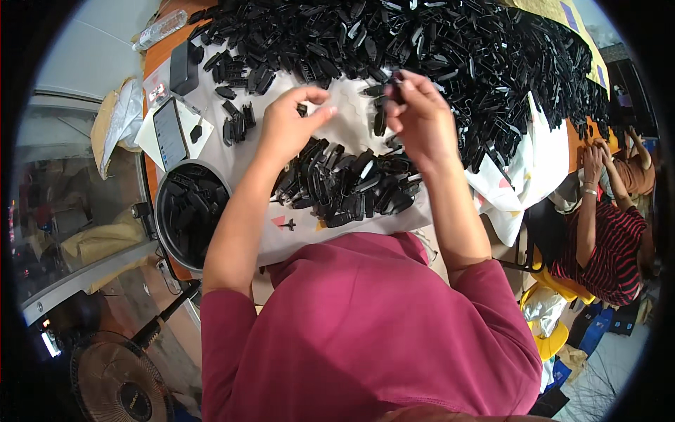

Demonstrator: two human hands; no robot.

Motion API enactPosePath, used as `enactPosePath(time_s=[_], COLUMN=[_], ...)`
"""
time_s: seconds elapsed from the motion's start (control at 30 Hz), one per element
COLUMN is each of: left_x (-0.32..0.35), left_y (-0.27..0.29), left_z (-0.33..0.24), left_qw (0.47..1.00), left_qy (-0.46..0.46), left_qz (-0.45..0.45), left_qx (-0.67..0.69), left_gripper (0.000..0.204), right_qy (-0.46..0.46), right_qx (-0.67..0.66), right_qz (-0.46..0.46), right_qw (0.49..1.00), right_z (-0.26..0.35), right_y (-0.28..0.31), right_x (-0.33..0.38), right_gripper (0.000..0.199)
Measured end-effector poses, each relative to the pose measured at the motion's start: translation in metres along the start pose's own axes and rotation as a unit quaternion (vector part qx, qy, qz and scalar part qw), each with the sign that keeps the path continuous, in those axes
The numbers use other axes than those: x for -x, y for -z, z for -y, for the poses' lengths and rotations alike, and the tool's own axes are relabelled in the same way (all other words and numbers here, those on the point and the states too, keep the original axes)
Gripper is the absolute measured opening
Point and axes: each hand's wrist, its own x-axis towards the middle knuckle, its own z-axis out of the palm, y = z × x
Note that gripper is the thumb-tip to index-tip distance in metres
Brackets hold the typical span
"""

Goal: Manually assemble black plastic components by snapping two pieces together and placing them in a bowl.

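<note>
My left hand (292, 119) is over the pale table cover with thumb and fingers apart. A small black piece shows in the gap, apparently lying on the cover beneath. My right hand (425, 116) pinches a small black plastic part (395, 86), partly hidden by the fingers and slightly blurred. Below and between both hands is a pile of similar black plastic parts (344, 179). A far larger heap of them (492, 63) spreads across the back and right of the table. Several loose ones (238, 123) lie left of my left hand.
A round black bucket (226, 188) with black parts inside stands at the left. Near it are a phone (170, 133), a dark box (184, 70) and a clear bottle (160, 29). A fan (123, 380) is at lower left. Another person's hands (594, 158) are at far right.
</note>
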Motion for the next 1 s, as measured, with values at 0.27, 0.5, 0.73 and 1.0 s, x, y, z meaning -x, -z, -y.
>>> enactPosePath(time_s=[0.27, 0.5, 0.73, 1.0], left_x=[-0.016, -0.013, 0.014, 0.028], left_y=[-0.055, -0.051, -0.025, -0.023], left_z=[-0.037, -0.006, -0.044, -0.065], left_qw=[0.9, 0.979, 0.98, 0.956], left_qy=[0.06, 0.076, 0.012, 0.016], left_qz=[0.194, 0.189, 0.081, 0.009], left_qx=[-0.385, 0.014, 0.18, 0.294], left_gripper=[0.033, 0.025, 0.024, 0.027], right_qy=[0.055, 0.041, -0.052, -0.078], right_qx=[-0.012, 0.1, 0.045, 0.09], right_qz=[-0.049, -0.09, 0.018, 0.008], right_qw=[0.997, 0.99, 0.997, 0.993], right_z=[0.031, 0.017, 0.007, 0.016], right_y=[0.034, 0.033, 0.0, -0.004], right_x=[0.018, 0.034, 0.035, 0.041], right_gripper=[0.021, 0.018, 0.016, 0.012])
